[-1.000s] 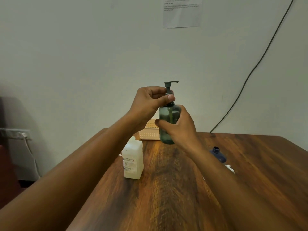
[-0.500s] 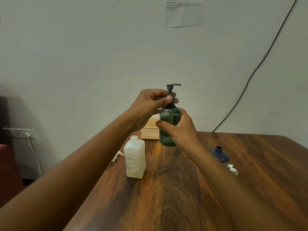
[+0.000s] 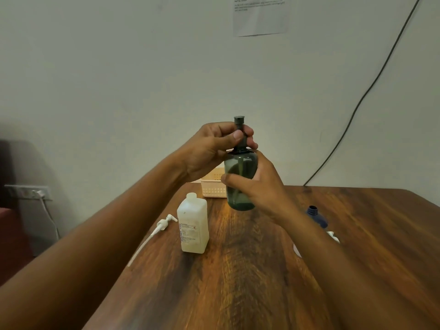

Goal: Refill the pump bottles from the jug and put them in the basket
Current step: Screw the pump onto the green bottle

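Green pump bottle [image 3: 241, 182] was held above tabletop [image 3: 262, 270]: right hand [image 3: 260, 186] gripped body, left hand [image 3: 214, 148] pinched pump neck. Basket [image 3: 213, 186] behind green pump bottle looked unfilled; blue bottle [image 3: 316, 216] to right was uncapped. Judged early stage.

Basket [image 3: 214, 190]: you see one corner; hands and green bottle [image 3: 241, 182] hide the rest.
Wall notice [image 3: 260, 16]: top cropped, print illegible.
Jug [image 3: 193, 228] label: unreadable.
Blue bottle [image 3: 316, 216]: forearm covers part.
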